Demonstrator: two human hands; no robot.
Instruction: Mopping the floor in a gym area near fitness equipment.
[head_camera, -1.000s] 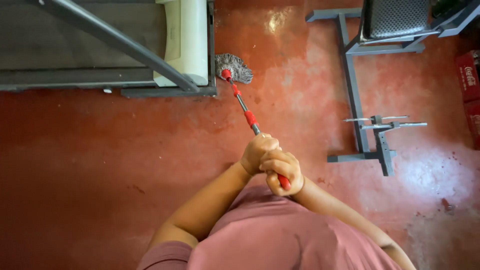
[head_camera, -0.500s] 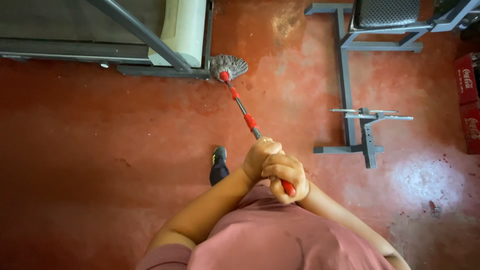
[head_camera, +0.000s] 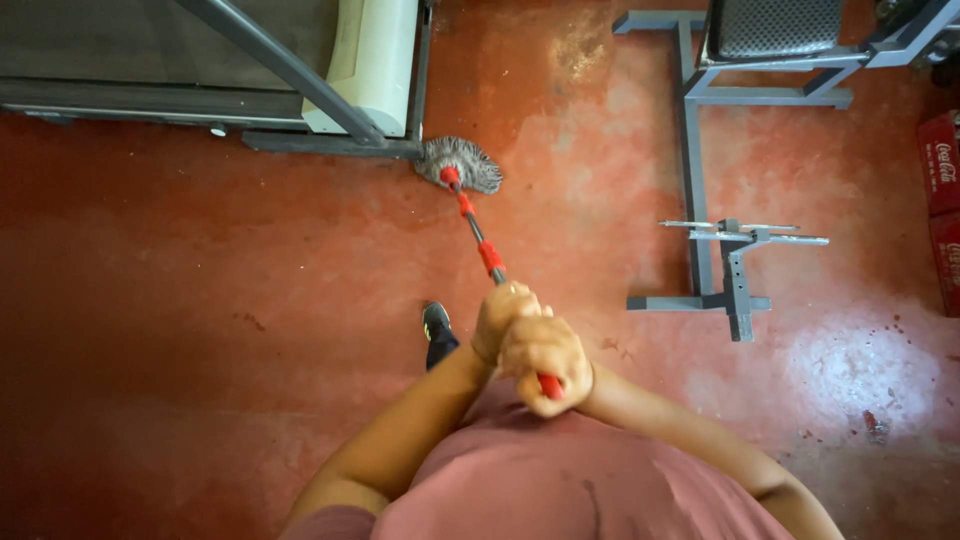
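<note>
Both of my hands grip a mop by its red and grey handle (head_camera: 478, 233). My left hand (head_camera: 503, 315) is higher on the shaft, and my right hand (head_camera: 545, 362) is closed around the red end close to my chest. The grey stringy mop head (head_camera: 462, 163) rests on the red floor (head_camera: 200, 300), right at the corner of a treadmill (head_camera: 330, 90). My black shoe (head_camera: 437, 328) shows beneath my left forearm.
The treadmill, with its slanted grey rail (head_camera: 280, 65), fills the upper left. A grey metal bench frame (head_camera: 712, 170) with a black padded seat (head_camera: 775, 25) stands on the right. Red crates (head_camera: 942, 200) sit at the right edge. Pale wet patches (head_camera: 860, 370) mark the floor.
The mop head has slid a little to the right and away from the treadmill's edge. My foot has come into view. Both hands have kept their grip.
</note>
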